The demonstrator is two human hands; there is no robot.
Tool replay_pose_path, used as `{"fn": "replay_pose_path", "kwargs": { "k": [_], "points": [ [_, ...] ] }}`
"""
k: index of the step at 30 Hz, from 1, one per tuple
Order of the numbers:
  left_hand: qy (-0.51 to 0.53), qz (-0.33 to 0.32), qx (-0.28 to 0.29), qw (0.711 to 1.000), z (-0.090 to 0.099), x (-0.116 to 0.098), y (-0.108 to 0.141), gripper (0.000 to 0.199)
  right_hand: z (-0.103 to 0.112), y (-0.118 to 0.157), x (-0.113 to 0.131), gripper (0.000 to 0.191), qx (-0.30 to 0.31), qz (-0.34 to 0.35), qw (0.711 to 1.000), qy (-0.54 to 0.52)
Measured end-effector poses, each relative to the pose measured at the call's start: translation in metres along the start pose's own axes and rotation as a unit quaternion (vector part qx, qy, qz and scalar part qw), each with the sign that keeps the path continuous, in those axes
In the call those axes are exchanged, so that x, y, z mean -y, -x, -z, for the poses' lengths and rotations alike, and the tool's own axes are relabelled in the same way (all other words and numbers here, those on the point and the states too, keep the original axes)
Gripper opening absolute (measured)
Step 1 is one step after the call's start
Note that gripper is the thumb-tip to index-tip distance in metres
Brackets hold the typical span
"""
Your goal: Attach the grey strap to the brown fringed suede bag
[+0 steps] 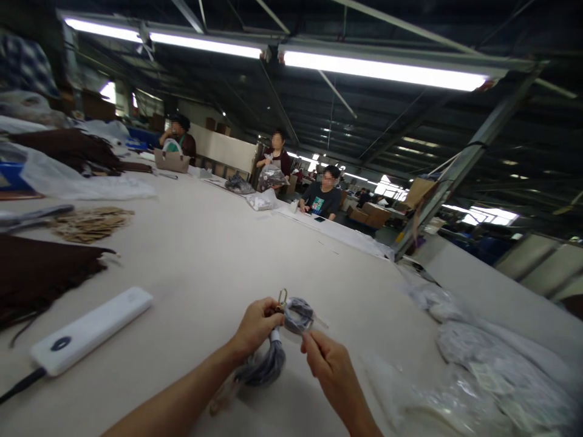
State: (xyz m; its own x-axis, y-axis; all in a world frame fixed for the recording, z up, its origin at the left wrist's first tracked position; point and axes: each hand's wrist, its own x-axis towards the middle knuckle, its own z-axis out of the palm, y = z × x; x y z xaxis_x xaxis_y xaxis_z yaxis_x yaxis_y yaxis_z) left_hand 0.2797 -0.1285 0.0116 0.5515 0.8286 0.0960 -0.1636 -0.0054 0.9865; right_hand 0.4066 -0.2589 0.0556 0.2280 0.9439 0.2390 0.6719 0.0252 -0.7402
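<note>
My left hand (259,328) is closed, pinching a coiled dark strap (268,364) near its brown end. A gold metal clasp (283,296) sticks up just above these fingertips. One bundle of the strap hangs below the left hand, with a whitish band near its top. A grey loop (298,314), which looks film-wrapped, stands out to the right of the clasp. My right hand (328,358) is closed on the lower edge of that loop, thumb against fingers. Both hands are above the pale table (218,255). The lower end of the hanging bundle is blurred.
At left lie a white device (91,331) with a black cable, dark brown fringed pieces (40,273) and a pile of tan pieces (93,223). Clear plastic bags (496,364) cover the right side. Across the table are people (321,197) and a beige handbag (172,161).
</note>
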Motion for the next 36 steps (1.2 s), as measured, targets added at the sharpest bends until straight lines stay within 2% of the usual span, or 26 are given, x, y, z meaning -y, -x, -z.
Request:
{"fn": "replay_pose_path", "kwargs": {
  "k": [5,13,18,21,25,27,29,31,34,36],
  "points": [
    [-0.038,-0.051,-0.011,0.998,-0.011,-0.002,0.008,0.025,-0.008,0.001,0.005,0.044,-0.022,0.027,0.999,0.023],
    [-0.124,-0.098,-0.016,0.987,-0.02,-0.01,0.021,0.017,-0.013,0.0,-0.008,0.042,-0.032,0.042,0.994,0.098],
    [-0.183,-0.128,-0.007,0.975,-0.025,-0.009,0.027,0.02,-0.017,-0.002,-0.016,0.045,-0.038,0.058,0.991,0.112],
    [-0.188,-0.165,0.01,0.968,-0.027,-0.006,0.029,0.022,-0.021,-0.002,-0.02,0.049,-0.051,0.074,0.989,0.121],
    [-0.2,-0.175,0.082,0.961,-0.024,-0.01,0.027,0.03,-0.024,-0.003,-0.03,0.054,-0.077,0.09,0.987,0.107],
    [-0.215,-0.163,0.099,0.958,-0.02,-0.012,0.024,0.033,-0.023,-0.004,-0.037,0.051,-0.056,0.099,0.988,0.108],
    [-0.242,-0.155,0.087,0.954,-0.016,-0.011,0.022,0.029,-0.022,-0.006,-0.045,0.045,-0.032,0.111,0.986,0.12],
    [-0.274,-0.147,0.053,0.949,-0.013,-0.007,0.019,0.023,-0.023,-0.009,-0.053,0.043,-0.072,0.134,0.98,0.13],
    [-0.3,-0.151,-0.006,0.942,-0.012,0.001,0.016,0.017,-0.03,-0.015,-0.062,0.044,-0.191,0.192,0.956,0.11],
    [-0.286,-0.186,-0.01,0.94,-0.014,0.004,0.015,0.018,-0.037,-0.017,-0.064,0.038,-0.22,0.21,0.949,0.081]
  ]
}}
